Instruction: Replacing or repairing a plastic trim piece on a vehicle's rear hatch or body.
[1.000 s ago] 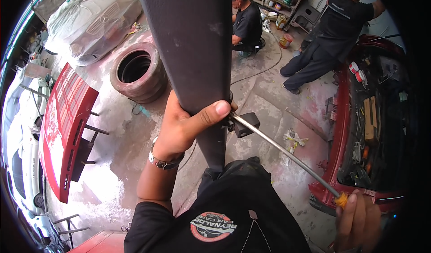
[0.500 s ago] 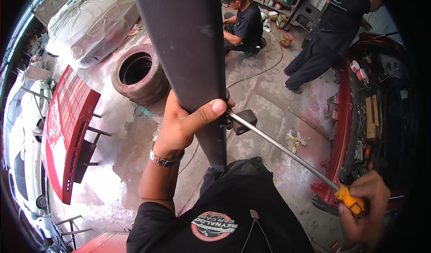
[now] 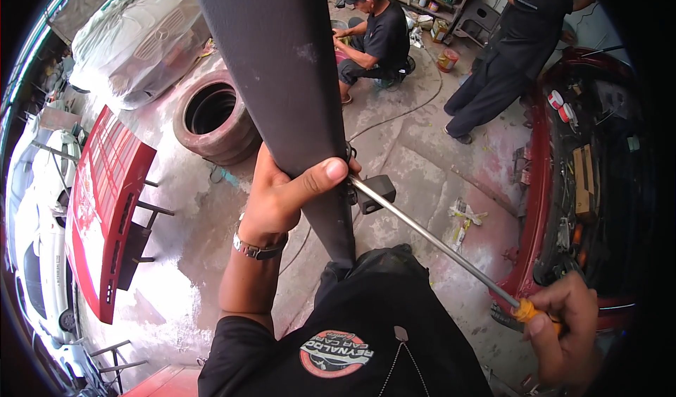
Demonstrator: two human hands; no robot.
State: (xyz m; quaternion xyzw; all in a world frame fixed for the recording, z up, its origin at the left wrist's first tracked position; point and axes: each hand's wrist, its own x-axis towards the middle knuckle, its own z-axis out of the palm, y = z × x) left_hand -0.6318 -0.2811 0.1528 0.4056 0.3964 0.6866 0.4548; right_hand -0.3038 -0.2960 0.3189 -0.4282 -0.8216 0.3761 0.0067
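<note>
A long dark grey panel (image 3: 282, 66) stands upright before me, narrowing toward my waist. Around its edge my left hand (image 3: 285, 189) is closed, thumb along the near face and fingers going behind, where they are hidden. My right hand (image 3: 563, 326) grips the orange handle of a long screwdriver (image 3: 433, 238) at the lower right. Its metal shaft slants up to the panel's right edge, and the tip meets that edge by my left thumb. A small black block-shaped part (image 3: 377, 194) sticks out from the panel there, just behind the shaft.
Stacked tyres (image 3: 215, 119) and a red hood (image 3: 113, 207) on a stand are at left, near a covered car (image 3: 141, 45). One person (image 3: 380, 34) squats ahead; another (image 3: 507, 52) stands by an open red car (image 3: 539, 200) at right. A cable (image 3: 408, 112) crosses the floor.
My right hand has turned on the screwdriver handle and shifted slightly left. The panel and my left hand have moved a little left. The squatting person's arms have moved.
</note>
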